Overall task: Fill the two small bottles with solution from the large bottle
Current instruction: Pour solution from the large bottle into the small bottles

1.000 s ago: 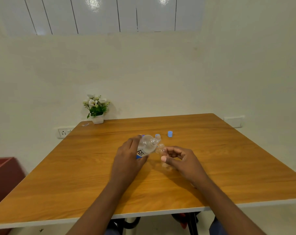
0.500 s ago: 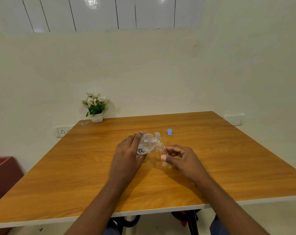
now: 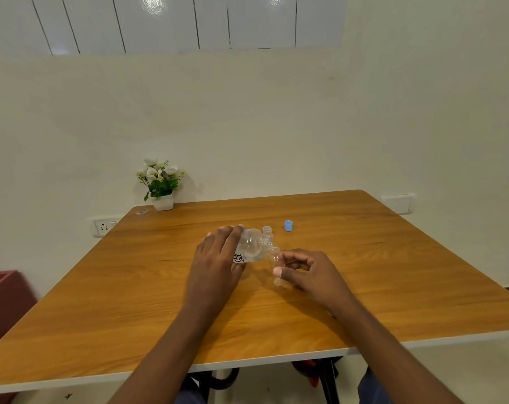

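Note:
My left hand (image 3: 216, 258) grips the large clear bottle (image 3: 251, 246), tipped to the right with its mouth over a small clear bottle (image 3: 276, 265). My right hand (image 3: 308, 272) holds that small bottle upright between thumb and fingers on the wooden table (image 3: 130, 301). A second small clear bottle (image 3: 267, 231) stands just behind the large bottle's neck. A blue cap (image 3: 288, 225) sits on the table farther back to the right. How much liquid is in the small bottles is too faint to tell.
A small white pot of white flowers (image 3: 161, 183) stands at the table's back left corner, with a tiny scrap (image 3: 141, 212) beside it. A wall socket (image 3: 104, 226) is behind the left edge. A red box (image 3: 2, 298) sits off the table's left side.
Both hands and the bottles stay in nearly the same place; the large bottle remains tipped over the small one. The view shifted slightly.

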